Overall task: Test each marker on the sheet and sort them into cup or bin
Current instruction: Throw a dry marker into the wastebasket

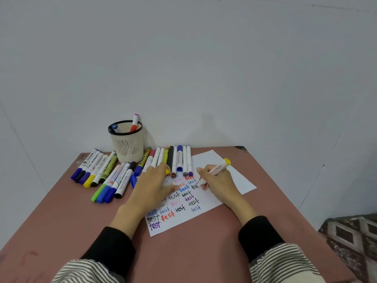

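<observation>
Markers are standing in the mesh cup (128, 145) at the back of my table (61, 211): one white-barrelled marker with a pink end (134, 122) is leaning against the far rim, and a blue-capped one (114, 127) is poking up at the left rim. What else is lying deeper in the cup I cannot tell.

I am gripping a white marker with a yellow end (216, 170) in my right hand (217, 183), fingers curled round the barrel, and its tip is touching the sheet (212, 198) beside a half-written dark word. My left hand (154, 185) is lying flat on the sheet, fingers nearly straight, and a yellow cap (167, 171) is showing at its fingertips; whether it is pinching that cap I cannot tell.

Rows of "test" in many colours are covering the sheet. Capped markers are lying in a row (177, 160) just behind it, and two more bunches (98, 170) are lying left of it, in front of the cup.
</observation>
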`<state>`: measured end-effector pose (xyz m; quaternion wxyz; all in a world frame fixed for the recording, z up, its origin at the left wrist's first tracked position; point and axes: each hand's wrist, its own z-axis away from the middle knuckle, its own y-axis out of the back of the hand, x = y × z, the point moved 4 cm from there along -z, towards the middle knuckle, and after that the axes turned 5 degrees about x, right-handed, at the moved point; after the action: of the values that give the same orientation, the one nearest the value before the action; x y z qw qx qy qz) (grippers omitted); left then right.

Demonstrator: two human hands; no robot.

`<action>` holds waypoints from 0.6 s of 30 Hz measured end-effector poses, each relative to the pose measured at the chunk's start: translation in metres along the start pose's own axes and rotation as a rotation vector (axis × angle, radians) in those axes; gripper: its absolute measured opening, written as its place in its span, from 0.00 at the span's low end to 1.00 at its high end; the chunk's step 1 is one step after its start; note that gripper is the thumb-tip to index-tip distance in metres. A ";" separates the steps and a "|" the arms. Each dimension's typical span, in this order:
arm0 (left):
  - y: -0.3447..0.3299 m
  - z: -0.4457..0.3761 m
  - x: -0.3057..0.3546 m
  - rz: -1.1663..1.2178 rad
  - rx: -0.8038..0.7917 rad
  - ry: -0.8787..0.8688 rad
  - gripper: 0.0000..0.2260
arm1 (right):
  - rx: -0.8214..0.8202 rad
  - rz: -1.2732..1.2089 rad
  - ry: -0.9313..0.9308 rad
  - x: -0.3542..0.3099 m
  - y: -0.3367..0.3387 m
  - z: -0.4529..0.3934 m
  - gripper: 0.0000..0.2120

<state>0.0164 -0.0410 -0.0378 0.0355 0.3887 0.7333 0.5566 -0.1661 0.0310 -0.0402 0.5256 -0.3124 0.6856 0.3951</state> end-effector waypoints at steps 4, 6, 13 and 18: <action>0.000 0.001 -0.002 0.013 -0.030 0.014 0.19 | -0.007 -0.011 0.007 0.000 0.000 -0.001 0.17; 0.000 0.001 -0.001 0.012 -0.031 0.003 0.19 | 0.000 0.030 0.032 -0.001 -0.002 0.000 0.20; -0.003 0.001 -0.001 0.101 -0.106 -0.003 0.15 | -0.036 0.108 0.051 0.000 -0.010 0.001 0.15; -0.007 0.002 -0.002 0.145 -0.151 0.017 0.12 | -0.051 0.120 0.053 0.001 -0.012 0.003 0.14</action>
<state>0.0148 -0.0410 -0.0448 0.0179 0.4324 0.6595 0.6146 -0.1546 0.0281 -0.0441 0.4747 -0.2944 0.7064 0.4347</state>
